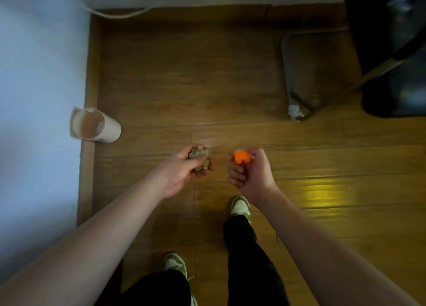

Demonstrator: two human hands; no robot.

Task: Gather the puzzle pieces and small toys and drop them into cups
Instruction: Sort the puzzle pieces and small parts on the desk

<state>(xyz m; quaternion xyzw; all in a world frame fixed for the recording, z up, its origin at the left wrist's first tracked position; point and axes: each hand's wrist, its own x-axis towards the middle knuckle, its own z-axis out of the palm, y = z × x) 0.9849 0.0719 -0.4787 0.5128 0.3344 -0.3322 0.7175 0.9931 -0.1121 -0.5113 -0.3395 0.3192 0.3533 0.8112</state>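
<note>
Two bare hands hung side by side above a wooden floor [230, 75], seen from a camera on the person's head. The left hand [184, 169] lay palm up, its fingers [198, 177] curled loosely around a small heap of tan puzzle pieces [199, 158], the topmost one showing its knobbed outline. Just beside it, not touching, the right hand [250, 172] was closed into a fist, its fingers [235, 175] folded tight on a small orange toy [241, 157] that stuck out at the top of the grip. A pale paper cup [94, 127] stood off to the left, well apart from both hands, against the edge of a white surface [39, 98]; blur hid whatever it held. Both forearms were bare. Below them showed black trousers [246, 255] and a pair of white-and-green sneakers [241, 205]. A metal chair frame [290, 75] stood at upper right, with a crumpled white scrap [295, 112] at its foot.
</note>
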